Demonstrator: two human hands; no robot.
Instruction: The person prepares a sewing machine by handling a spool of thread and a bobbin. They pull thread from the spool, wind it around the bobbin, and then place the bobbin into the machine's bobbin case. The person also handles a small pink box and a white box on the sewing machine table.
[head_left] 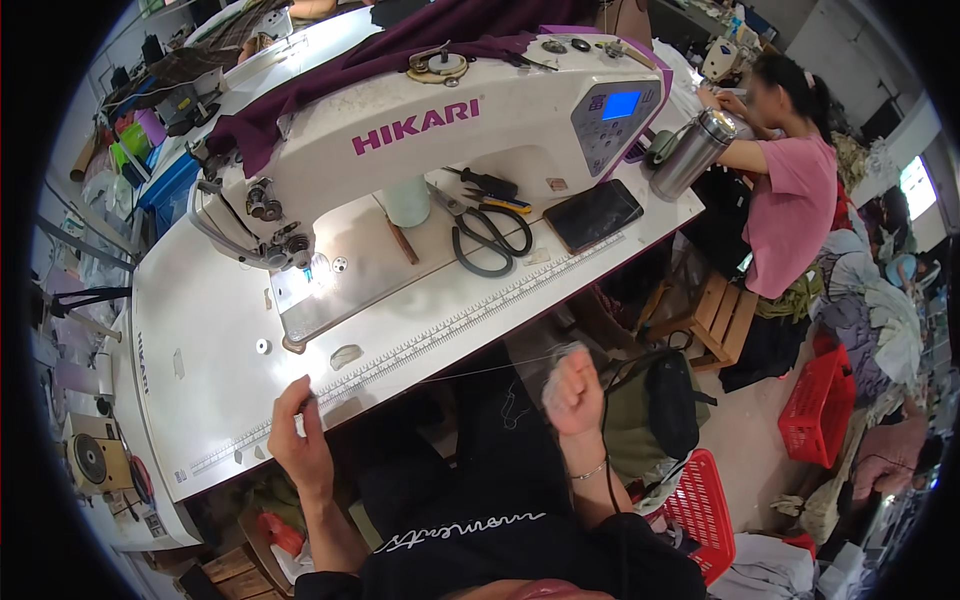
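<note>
I see a fine pale thread (480, 373) drawn nearly straight in front of the industrial sewing machine (430, 115), pinched by the person's left hand (301, 440) above the ruler strip (450, 328) on the white table (220, 405) and gripped in the curled right hand (576, 395), just past the table's front edge.
</note>
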